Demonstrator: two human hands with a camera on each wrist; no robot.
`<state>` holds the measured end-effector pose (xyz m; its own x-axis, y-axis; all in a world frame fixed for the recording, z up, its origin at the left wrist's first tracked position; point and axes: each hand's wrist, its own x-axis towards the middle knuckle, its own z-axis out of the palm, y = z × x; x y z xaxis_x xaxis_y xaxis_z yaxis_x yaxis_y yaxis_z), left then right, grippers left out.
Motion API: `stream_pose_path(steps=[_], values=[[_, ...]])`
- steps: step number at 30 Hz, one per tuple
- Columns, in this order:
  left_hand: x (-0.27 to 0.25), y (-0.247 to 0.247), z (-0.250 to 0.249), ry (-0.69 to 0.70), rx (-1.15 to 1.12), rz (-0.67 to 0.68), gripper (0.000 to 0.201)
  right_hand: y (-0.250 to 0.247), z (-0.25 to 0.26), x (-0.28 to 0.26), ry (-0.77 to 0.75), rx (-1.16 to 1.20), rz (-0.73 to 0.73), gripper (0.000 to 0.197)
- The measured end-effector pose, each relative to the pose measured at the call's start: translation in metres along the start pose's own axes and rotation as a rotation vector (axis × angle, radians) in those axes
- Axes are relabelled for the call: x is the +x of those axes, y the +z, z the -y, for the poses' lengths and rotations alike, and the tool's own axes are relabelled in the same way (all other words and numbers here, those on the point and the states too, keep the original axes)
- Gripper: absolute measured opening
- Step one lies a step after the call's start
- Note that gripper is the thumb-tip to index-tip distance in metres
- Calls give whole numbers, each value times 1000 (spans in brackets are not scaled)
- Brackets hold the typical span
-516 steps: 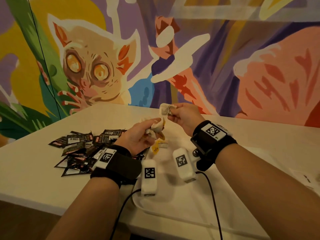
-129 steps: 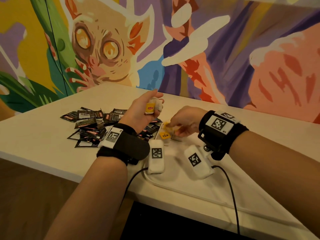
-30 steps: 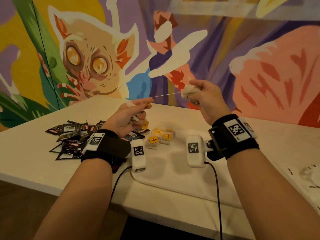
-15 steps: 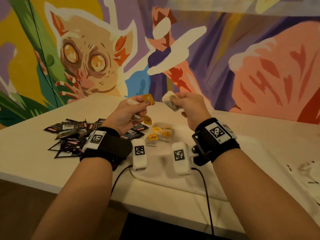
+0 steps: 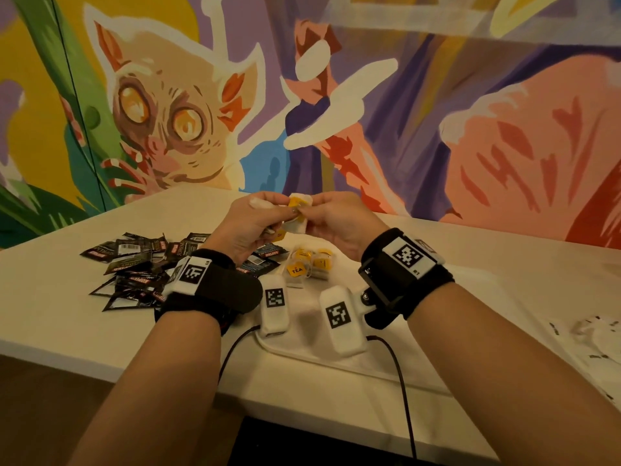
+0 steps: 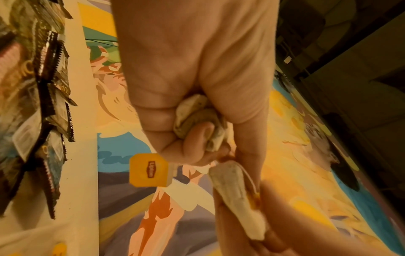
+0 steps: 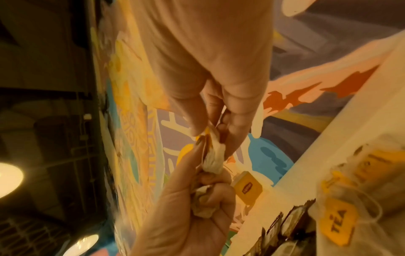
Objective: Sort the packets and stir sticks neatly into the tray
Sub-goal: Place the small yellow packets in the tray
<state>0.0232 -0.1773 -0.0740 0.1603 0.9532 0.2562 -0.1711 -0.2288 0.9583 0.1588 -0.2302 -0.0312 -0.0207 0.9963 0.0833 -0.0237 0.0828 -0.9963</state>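
Above the table, my left hand [image 5: 280, 213] and right hand [image 5: 312, 211] meet over a white tea bag [image 5: 297, 225] with a yellow tag [image 5: 295, 200]. In the left wrist view the left hand [image 6: 197, 138] grips a crumpled tea bag [image 6: 197, 119] in its palm, a yellow tag [image 6: 149, 170] dangles, and a second tea bag [image 6: 236, 195] is pinched at its far end. The right hand [image 7: 210, 136] pinches that tea bag [image 7: 213, 157]. Several tagged tea bags [image 5: 309, 264] lie in the white tray [image 5: 302, 353]. Dark packets [image 5: 134, 267] are heaped left of the tray.
The painted mural wall [image 5: 437, 129] stands right behind the table. A printed paper sheet [image 5: 588, 334] lies at the right. The table's front edge [image 5: 100, 358] runs below my forearms, and two black cables [image 5: 400, 381] hang over it.
A second ago the hands were apart with a string stretched between them. They have since closed together, and both now hold the bag and its tag.
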Motion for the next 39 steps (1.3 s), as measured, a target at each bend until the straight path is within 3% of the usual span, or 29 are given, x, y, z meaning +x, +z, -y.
stream_pose_path(steps=[1,5,10,14,18,21,24,25,29,31,35,39], values=[[-1,1,0,-5,15,11,11,-1,1,1,9,-41,-26,4],[0,3,-2,-54,-91,-2,8,-13,0,11,175,-154,-103,13],[3,-3,-4,-164,-271,-8,38,-31,-16,13,535,-221,16,21],[2,-5,-7,-220,-405,28,54,-32,-29,17,669,-375,46,20],[-2,-6,-9,-265,-500,123,59,-21,-32,18,637,-506,11,26],[-6,-6,-11,-250,-560,169,40,-20,-28,18,558,-645,-7,11],[-8,-6,-11,-234,-585,169,34,-19,-21,20,447,-728,-87,43],[-7,-7,-11,-227,-571,164,35,-17,-17,20,408,-729,-102,45],[-7,-5,-10,-173,-424,186,31,-3,-5,12,156,-425,-120,15],[-8,-3,-9,-115,-336,221,31,1,-3,5,75,-344,-50,15],[-11,1,-8,-13,-224,322,51,10,-5,2,34,-258,60,16],[-13,3,-9,4,-197,371,66,15,-5,0,28,-120,61,9]])
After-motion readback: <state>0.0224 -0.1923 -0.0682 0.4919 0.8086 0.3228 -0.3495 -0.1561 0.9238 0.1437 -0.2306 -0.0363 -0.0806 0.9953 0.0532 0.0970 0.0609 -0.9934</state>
